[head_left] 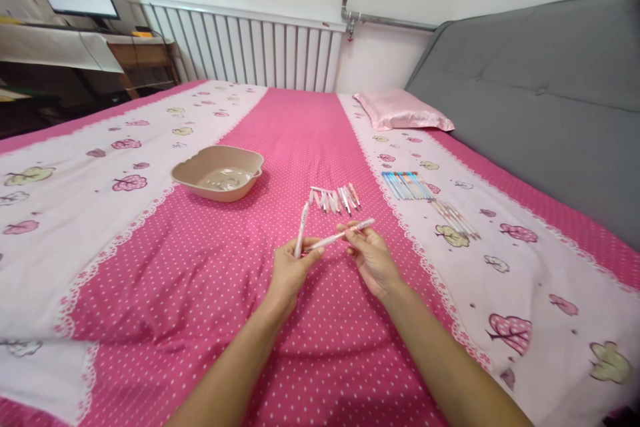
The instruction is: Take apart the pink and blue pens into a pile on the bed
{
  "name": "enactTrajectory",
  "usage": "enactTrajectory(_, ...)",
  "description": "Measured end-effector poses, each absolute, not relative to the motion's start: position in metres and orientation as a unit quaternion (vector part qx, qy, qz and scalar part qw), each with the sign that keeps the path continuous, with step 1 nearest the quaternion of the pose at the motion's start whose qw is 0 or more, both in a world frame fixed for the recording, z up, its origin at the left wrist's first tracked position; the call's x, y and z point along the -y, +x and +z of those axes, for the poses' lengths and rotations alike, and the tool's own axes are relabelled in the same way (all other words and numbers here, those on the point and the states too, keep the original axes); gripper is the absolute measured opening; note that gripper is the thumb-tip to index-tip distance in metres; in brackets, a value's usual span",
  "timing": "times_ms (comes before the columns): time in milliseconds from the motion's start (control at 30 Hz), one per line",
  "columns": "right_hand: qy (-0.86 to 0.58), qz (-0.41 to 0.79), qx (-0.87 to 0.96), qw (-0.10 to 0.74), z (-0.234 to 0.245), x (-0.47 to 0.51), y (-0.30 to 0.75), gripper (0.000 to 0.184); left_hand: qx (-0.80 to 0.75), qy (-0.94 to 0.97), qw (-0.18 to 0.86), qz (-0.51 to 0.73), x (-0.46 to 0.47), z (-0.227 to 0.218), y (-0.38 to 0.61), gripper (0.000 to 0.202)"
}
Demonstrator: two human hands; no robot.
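Both my hands are out over the pink dotted bedspread (200, 293). My left hand (290, 270) is closed around a white pen (301, 229) that points up and away. My right hand (373, 257) pinches a second white pen (345, 234), which lies across between the two hands; its near end meets the left fingers. Just beyond the hands lies a small row of several white and pink pens (334, 199) on the bed.
A beige plastic basin (219, 173) sits on the bed to the left. Several blue pens (407, 185) and several pale pens (457, 219) lie to the right. A pink pillow (403, 110) rests by the grey headboard (540, 100). A radiator and a desk with a monitor stand behind.
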State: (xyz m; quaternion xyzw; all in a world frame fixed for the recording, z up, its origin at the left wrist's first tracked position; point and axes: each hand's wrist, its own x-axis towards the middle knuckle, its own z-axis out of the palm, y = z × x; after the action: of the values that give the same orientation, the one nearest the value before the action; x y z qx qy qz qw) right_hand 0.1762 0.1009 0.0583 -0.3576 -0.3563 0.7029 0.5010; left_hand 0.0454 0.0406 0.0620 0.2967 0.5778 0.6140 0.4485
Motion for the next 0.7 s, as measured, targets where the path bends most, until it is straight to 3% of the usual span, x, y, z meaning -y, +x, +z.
enactTrajectory(267,-0.336,0.705,0.333,0.528,0.062,-0.106,0.183,0.024,-0.602,0.306,0.450,0.584,-0.040,0.056,0.039,0.035)
enactTrajectory(500,-0.342,0.703,0.216,0.584,0.068,-0.117,0.197,0.010,-0.602,0.293,0.455,0.587,-0.042,0.056,0.038,0.037)
enactTrajectory(700,-0.346,0.790,0.287,0.418,0.063,-0.106,0.190,0.017,-0.599,0.300,0.451,0.590,-0.040,0.058,0.040,0.036)
